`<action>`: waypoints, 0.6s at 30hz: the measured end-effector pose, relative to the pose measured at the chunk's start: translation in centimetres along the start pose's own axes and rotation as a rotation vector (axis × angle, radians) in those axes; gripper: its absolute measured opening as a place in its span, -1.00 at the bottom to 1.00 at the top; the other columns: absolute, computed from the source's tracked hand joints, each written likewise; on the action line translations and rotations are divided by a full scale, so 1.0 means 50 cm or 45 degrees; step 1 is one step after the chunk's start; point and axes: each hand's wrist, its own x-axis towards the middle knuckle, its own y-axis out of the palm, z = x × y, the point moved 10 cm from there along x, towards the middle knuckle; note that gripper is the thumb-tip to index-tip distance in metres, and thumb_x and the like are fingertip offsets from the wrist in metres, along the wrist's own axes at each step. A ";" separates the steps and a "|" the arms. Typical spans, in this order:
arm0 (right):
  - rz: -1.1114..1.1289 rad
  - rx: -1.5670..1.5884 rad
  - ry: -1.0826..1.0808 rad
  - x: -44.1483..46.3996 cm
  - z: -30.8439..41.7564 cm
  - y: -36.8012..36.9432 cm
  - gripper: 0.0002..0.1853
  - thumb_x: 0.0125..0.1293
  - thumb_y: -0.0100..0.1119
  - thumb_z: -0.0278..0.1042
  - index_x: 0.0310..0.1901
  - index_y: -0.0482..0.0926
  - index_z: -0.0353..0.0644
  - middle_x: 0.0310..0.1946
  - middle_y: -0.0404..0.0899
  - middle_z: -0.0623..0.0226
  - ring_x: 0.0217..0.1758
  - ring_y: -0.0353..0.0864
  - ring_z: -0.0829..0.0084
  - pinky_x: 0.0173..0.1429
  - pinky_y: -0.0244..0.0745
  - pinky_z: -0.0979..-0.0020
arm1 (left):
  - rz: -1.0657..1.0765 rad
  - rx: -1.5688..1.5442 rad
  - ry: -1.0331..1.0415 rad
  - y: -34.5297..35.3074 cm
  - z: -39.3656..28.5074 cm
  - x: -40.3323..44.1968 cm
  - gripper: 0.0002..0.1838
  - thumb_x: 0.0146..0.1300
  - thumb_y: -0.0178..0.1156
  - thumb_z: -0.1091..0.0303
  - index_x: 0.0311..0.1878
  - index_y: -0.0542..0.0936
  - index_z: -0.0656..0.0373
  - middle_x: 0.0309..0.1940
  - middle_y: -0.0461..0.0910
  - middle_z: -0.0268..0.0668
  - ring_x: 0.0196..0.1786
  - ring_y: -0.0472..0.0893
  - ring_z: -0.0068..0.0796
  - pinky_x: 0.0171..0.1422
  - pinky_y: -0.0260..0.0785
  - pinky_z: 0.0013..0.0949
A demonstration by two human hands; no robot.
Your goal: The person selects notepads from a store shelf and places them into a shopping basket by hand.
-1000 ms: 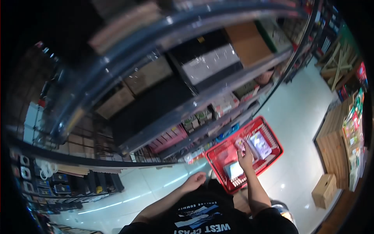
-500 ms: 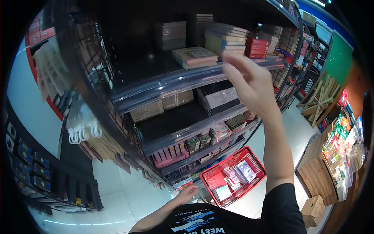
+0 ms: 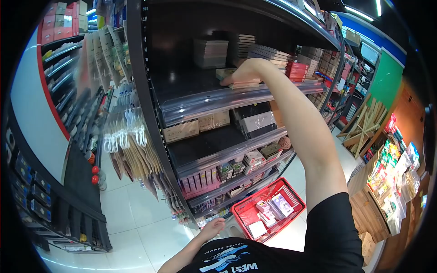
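Note:
On the upper shelf, my right hand (image 3: 248, 70) reaches over a low stack of notebooks (image 3: 246, 84), its fingers closed around the left side and partly hiding the covers. Right behind that hand stands a taller pile of spiral-edged notebooks (image 3: 269, 53). Red boxes (image 3: 297, 71) sit just to the right of the pile. Down by my waist, my left hand (image 3: 213, 228) is loosely curled, with nothing visible in it. A red shopping basket (image 3: 291, 221) stands on the floor beside the shelf, holding several small packages.
A clear plastic-like stack (image 3: 210, 53) stands further left on the shelf. Boxed notebooks (image 3: 214, 120) fill part of the shelf below. Hanging bags with white handles (image 3: 125, 141) flank the left side. A wooden display unit (image 3: 371, 204) with packets stands at right.
My right hand has moved left and forward onto the low stack of notebooks, its fingers closing on it. The view has shifted, showing more of the left aisle. My left hand stays low.

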 end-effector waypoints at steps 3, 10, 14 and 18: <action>0.125 0.038 -0.038 0.000 0.008 0.012 -0.02 -0.09 0.33 0.31 0.35 0.40 -0.11 0.24 0.44 -0.10 0.30 0.45 0.05 0.34 0.30 0.21 | 0.046 0.001 -0.003 0.015 0.007 -0.003 -0.56 0.40 0.12 0.18 0.22 0.43 0.24 -0.16 0.57 -0.36 -0.15 0.56 -0.59 -0.12 0.43 -0.47; -0.302 0.481 -0.250 -0.028 -0.004 -0.070 0.01 -0.11 0.35 0.15 0.42 0.27 -0.11 0.23 0.45 -0.09 0.22 0.51 0.09 0.30 0.35 0.31 | 0.127 -0.043 0.007 0.034 0.017 0.004 -0.58 0.42 0.12 0.12 0.21 0.45 0.15 -0.02 0.57 -0.33 -0.11 0.60 -0.51 -0.07 0.45 -0.44; -0.723 0.629 -0.535 -0.148 -0.038 -0.119 -0.08 -0.04 0.35 -0.01 0.39 0.29 -0.18 0.15 0.50 -0.01 0.14 0.55 0.28 0.22 0.42 0.41 | 0.114 0.038 0.034 0.028 0.039 0.010 -0.65 0.42 0.09 0.21 0.16 0.47 0.19 -0.16 0.57 -0.37 -0.19 0.57 -0.57 -0.18 0.44 -0.47; -0.575 0.873 -0.544 -0.329 -0.085 -0.011 -0.13 0.00 0.36 -0.07 0.37 0.29 -0.21 0.10 0.51 0.13 0.11 0.53 0.37 0.18 0.42 0.42 | 0.032 -0.051 -0.066 0.010 0.042 -0.001 -0.63 0.42 0.10 0.18 0.18 0.47 0.16 -0.13 0.59 -0.34 -0.17 0.60 -0.54 -0.15 0.44 -0.45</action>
